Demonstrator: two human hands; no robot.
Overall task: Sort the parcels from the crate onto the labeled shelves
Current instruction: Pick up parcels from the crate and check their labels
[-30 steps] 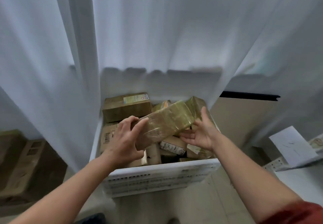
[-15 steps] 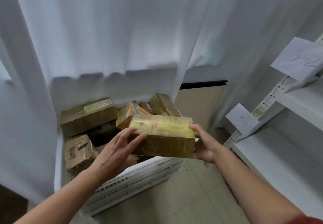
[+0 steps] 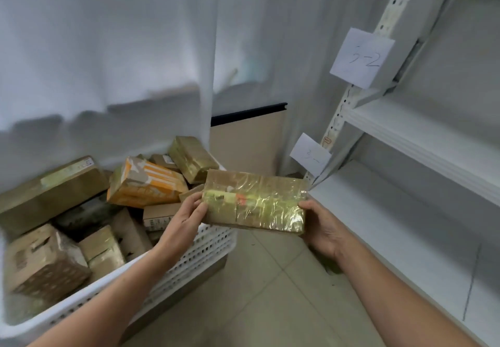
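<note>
I hold one brown parcel (image 3: pixel 254 200), shiny with clear tape, level between my two hands. My left fingers (image 3: pixel 193 203) curl round its left end, and my right fingers (image 3: pixel 308 207) grip its right end with the thumb on top. Just left of and below my left fingers stands one white perforated crate (image 3: pixel 205 249). At least eight more parcels are heaped in it: one orange (image 3: pixel 146 184), one tape-wrapped (image 3: pixel 192 157), the others plain brown card. To the right of my right fingers is one white metal shelf unit (image 3: pixel 419 130) with two shelf boards plainly in view. Two paper labels hang on its post, above my right fingers. The upper label (image 3: pixel 362 57) ends in "-2", and the lower label (image 3: pixel 309 154) is too faint to read fully.
</note>
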